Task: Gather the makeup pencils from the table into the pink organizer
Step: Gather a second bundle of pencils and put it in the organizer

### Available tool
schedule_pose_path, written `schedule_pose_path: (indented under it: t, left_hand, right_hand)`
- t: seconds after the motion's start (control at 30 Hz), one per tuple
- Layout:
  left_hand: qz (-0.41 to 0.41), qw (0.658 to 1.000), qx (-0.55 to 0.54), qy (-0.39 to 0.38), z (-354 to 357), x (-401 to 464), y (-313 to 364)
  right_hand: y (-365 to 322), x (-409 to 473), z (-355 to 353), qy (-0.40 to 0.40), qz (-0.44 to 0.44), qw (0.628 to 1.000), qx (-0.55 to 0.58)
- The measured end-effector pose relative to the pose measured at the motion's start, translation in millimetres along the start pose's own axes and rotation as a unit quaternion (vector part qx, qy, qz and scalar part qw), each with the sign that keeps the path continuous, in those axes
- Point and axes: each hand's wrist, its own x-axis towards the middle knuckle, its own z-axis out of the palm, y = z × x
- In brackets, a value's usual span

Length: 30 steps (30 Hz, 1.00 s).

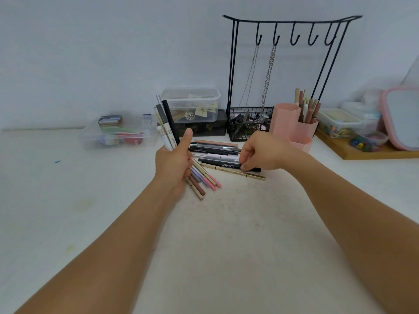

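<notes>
Now L hand (174, 164) grips slim pencil bundle (166, 123); R fingers (246, 163) pinch black pencil (229, 165).

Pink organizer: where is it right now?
In the head view, the pink organizer stands right of centre, behind the right hand, beside the black wire rack.

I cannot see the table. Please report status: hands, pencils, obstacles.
Left hand grips pencil bundle. Right hand pinching black pencil from table pile. Pink organizer close behind, path clear.
</notes>
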Motion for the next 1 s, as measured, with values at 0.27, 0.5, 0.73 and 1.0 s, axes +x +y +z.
schedule_pose_path:
  t: [0.27,0.5,0.73,1.0]
  left_hand:
    - [0.005,0.999,0.013,-0.032,0.7,-2.6,-5.0]
    - [0.001,0.998,-0.012,-0.054,4.0,-7.8,1.4]
    - [0.004,0.995,-0.028,-0.099,9.5,-13.6,1.3]
    - [-0.009,0.987,-0.008,-0.161,11.0,-17.3,-0.2]
  right_hand:
    - [-3.1,6.9,12.4,0.04,-0.019,0.995,-0.093]
    - [-7.6,0.9,-5.4,0.029,-0.045,0.968,0.246]
    - [-41.0,-7.2,4.8,-0.035,-0.094,0.883,0.459]
    - [-52.3,-9.9,21.2,-0.012,-0.092,0.867,0.489]
